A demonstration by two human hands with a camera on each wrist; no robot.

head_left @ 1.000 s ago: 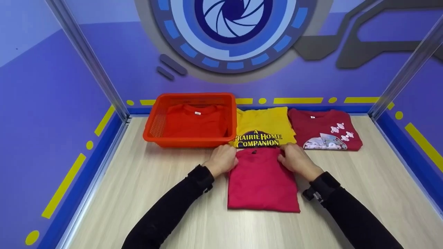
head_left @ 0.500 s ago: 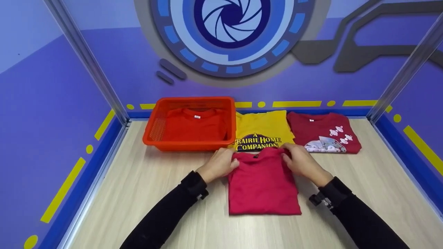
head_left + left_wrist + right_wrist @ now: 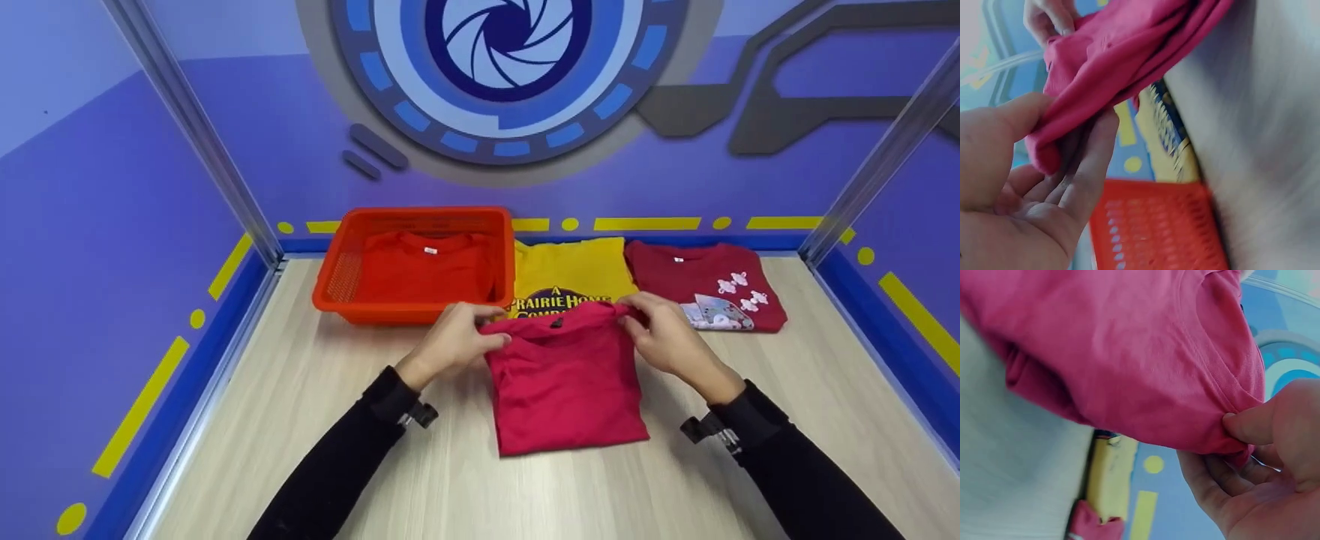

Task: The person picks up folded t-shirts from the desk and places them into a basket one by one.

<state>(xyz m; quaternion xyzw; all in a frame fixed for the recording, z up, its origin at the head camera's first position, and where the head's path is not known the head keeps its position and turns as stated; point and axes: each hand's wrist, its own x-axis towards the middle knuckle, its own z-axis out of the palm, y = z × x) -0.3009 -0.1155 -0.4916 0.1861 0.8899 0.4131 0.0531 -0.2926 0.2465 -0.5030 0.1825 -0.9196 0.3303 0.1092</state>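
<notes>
A folded pinkish-red T-shirt (image 3: 566,386) is held up by its collar end in the middle of the table. My left hand (image 3: 457,337) pinches its upper left corner between thumb and fingers. At the upper right corner my right hand (image 3: 667,334) pinches the cloth the same way. Both wrist views show the shirt (image 3: 1112,62) lifted off the tabletop at this end, its folded layers hanging. In the head view its lower edge is nearest me; whether that edge touches the table I cannot tell.
An orange-red basket (image 3: 412,311) with a folded red T-shirt (image 3: 427,274) inside stands at the back left. Beside it lie a folded yellow printed T-shirt (image 3: 574,262) and a dark red T-shirt (image 3: 697,277). Walls (image 3: 225,135) enclose the table's back and sides.
Both hands have raised the collar end of the pinkish-red T-shirt off the table. Its top edge now covers part of the yellow shirt's print, and the hands have spread slightly apart.
</notes>
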